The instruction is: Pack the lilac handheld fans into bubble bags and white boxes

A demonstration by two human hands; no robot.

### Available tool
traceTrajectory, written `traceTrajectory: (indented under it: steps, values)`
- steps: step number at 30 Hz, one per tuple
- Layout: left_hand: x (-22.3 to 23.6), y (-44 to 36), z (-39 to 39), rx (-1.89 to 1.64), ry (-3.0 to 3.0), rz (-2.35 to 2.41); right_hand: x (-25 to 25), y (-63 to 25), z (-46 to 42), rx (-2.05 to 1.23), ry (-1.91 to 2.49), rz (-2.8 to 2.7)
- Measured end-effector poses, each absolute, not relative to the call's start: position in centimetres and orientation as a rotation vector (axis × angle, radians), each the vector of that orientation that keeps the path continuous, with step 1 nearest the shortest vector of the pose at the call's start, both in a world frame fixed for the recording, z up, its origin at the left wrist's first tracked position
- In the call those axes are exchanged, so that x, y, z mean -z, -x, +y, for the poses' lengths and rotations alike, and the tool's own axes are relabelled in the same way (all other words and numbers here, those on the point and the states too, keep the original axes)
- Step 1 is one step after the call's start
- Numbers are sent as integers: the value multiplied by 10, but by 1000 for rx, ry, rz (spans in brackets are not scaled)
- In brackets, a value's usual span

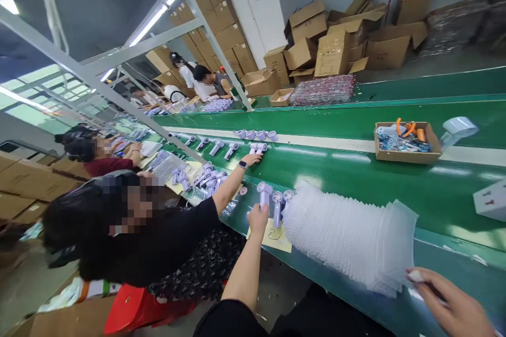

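My left hand (258, 219) grips a lilac handheld fan (264, 193) by its handle and holds it upright above the near edge of the bench. Just right of it, two more lilac fans (278, 205) lie beside a yellow paper sheet (276, 239) with a dark mark. A long fanned stack of translucent plastic bags (348, 231) spreads between my hands. At the stack's right corner is my right hand (454, 297), its fingertips drawn together with something white at the tip. Whether they pinch a bag edge is not clear.
A co-worker's hand (253, 159) reaches to fans on the green conveyor (328, 166) at left. Beyond the bags stand a cardboard tray (407, 155) of tools and parts, a tape roll (460, 126) and a white box (490, 200). A metal frame post (215, 37) slants overhead.
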State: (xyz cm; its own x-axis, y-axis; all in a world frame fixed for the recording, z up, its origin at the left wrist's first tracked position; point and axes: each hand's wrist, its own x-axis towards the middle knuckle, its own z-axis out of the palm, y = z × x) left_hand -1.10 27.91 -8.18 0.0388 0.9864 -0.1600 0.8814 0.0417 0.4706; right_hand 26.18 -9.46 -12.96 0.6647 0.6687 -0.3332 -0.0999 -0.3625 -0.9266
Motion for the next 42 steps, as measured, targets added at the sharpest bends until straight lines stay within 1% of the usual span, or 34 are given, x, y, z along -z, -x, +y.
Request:
traceTrajectory:
  steps: [2,4,5,7,9,12,15,16,18,20,21,26,30,32,34,37,39,42]
  values:
    - [68,1,258,-514,-1754,1689,115,-231,-72,-975,1702,-401]
    - [61,-23,220,-653,-1517,1372,97,-210,-45,-1068,1449,-242]
    - [60,-38,195,-641,-1417,1216,89,-204,-33,-1090,1300,-153]
    - [61,-71,139,-470,-1344,982,79,-204,-16,-1130,1026,-50]
    - [66,-100,88,-204,-1404,761,76,-215,-17,-1113,926,49]
    - [75,-134,43,-49,-1904,459,78,-244,-55,-951,965,232]
    - [87,-163,33,-15,-2609,152,81,-277,-117,-794,1038,375]
    - [90,-173,32,49,-2800,44,81,-287,-138,-791,1059,401]
    - [97,-190,31,295,-3032,-104,82,-300,-174,-844,1085,412]
    - [101,-205,28,530,-3096,-131,84,-306,-200,-906,1081,395]
    - [102,-210,26,586,-3099,-121,86,-305,-209,-930,1068,395]
    - [102,-218,21,455,-3176,-256,93,-295,-218,-1100,929,373]
    - [111,-219,21,727,-3140,-335,99,-298,-212,-1185,880,376]
    - [113,-221,21,782,-3102,-337,103,-303,-214,-1194,880,426]
    - [109,-223,19,678,-3081,-282,105,-306,-216,-1209,885,460]
    - [94,-225,9,364,-2968,-16,102,-304,-214,-1280,853,385]
    - [84,-225,0,185,-2774,186,96,-299,-206,-1334,798,253]
    - [78,-223,-9,78,-2327,451,85,-293,-190,-1346,747,92]
